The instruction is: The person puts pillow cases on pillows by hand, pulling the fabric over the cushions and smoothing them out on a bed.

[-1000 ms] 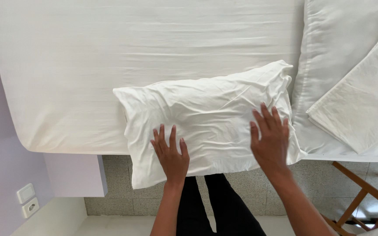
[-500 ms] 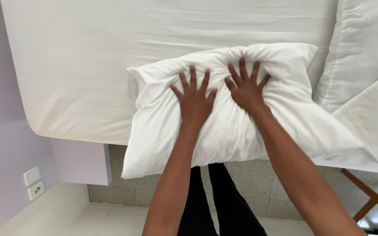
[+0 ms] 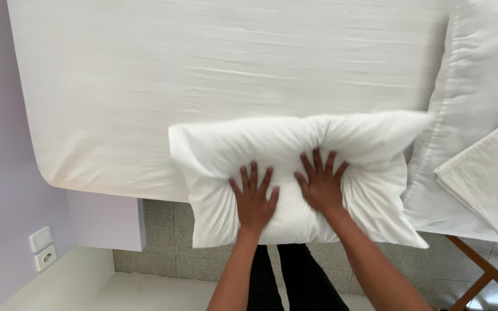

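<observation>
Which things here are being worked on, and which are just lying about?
In hand: pillow, pressed flat by left hand and right hand; bed sheet under it.
Lying about: second pillow, folded cloth, wall socket, wooden stand.

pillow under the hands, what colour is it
Plain white pillow, no pattern; the head view shows it.

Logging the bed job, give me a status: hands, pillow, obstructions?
Left hand and right hand flat, fingers spread, pressing the white fabric pillow. Pillow overhangs the white-sheeted mattress edge. Nothing blocking.
</observation>
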